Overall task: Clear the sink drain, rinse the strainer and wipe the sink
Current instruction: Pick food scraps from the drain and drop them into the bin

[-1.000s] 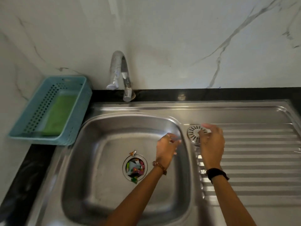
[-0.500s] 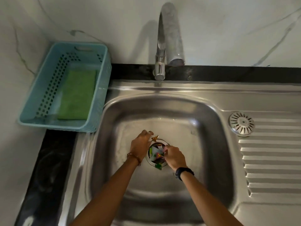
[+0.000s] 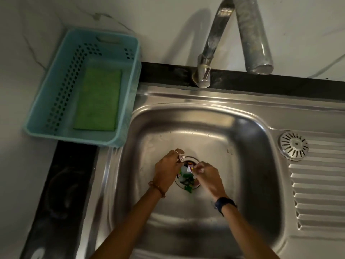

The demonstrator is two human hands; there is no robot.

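The steel sink has its round drain stuffed with small coloured scraps, green, white and red. My left hand is at the drain's left rim, fingers pinched on a small pale scrap. My right hand is at the right rim, fingertips pinched on a scrap lifted just above the drain. A green bit lies on the drain's near edge. The round slotted metal strainer lies on the ribbed drainboard, apart from both hands.
A curved metal tap stands behind the basin, its spout overhead. A teal perforated basket on the black counter at the left holds a green scrub pad. White marble wall runs behind.
A second ago my right hand was at the strainer on the drainboard. Both hands have since dropped to the drain and closed on scraps; the view has shifted closer.
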